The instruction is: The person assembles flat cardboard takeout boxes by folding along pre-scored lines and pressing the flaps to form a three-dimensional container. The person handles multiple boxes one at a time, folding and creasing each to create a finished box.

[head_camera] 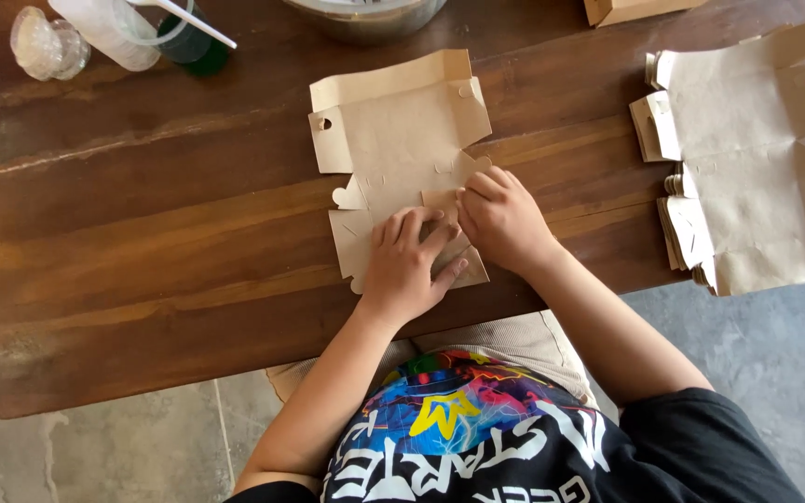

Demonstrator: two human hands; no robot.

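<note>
box blank (401,140) laid flat at counter (142,242) centre | near flap pinned by left hand (409,265), fingers spread flat, nothing gripped | right hand (500,219) curled, pressing the fold beside it | blank stack (747,158) kept far right

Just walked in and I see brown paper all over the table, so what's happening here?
A person is working a flat brown cardboard box blank on a wooden table. The left hand presses down on its near end, while the right hand pinches a flap beside it. The far side walls are already creased upward. A stack of unfolded blanks lies at the table's right end, and a metal bowl sits at the far edge.
</note>
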